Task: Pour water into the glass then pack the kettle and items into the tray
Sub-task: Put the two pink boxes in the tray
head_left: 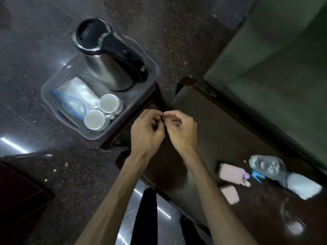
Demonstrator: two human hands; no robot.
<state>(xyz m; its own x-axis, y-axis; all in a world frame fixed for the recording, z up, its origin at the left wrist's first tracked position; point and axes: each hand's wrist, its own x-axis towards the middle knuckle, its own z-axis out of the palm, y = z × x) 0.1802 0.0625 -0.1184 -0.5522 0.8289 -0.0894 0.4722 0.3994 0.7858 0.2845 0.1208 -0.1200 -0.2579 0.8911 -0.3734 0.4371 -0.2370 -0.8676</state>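
Observation:
A steel kettle (108,68) with a black lid and handle stands in the clear plastic tray (123,119), at its far end. Two white cups (101,112) and a zip bag (77,98) lie in the tray's near end. My left hand (146,133) and my right hand (182,131) are together just right of the tray, over the dark table, fingertips touching as if pinching something small and dark that I cannot make out. A clear glass (292,225) stands at the table's near right, blurred.
The tray rests on a small dark stand over a speckled floor. On the dark table (221,129) lie two pink blocks (230,174), a blue clip (256,175), a crumpled plastic bag (269,167) and a white cloth (304,186). A green sofa (283,59) is at the right.

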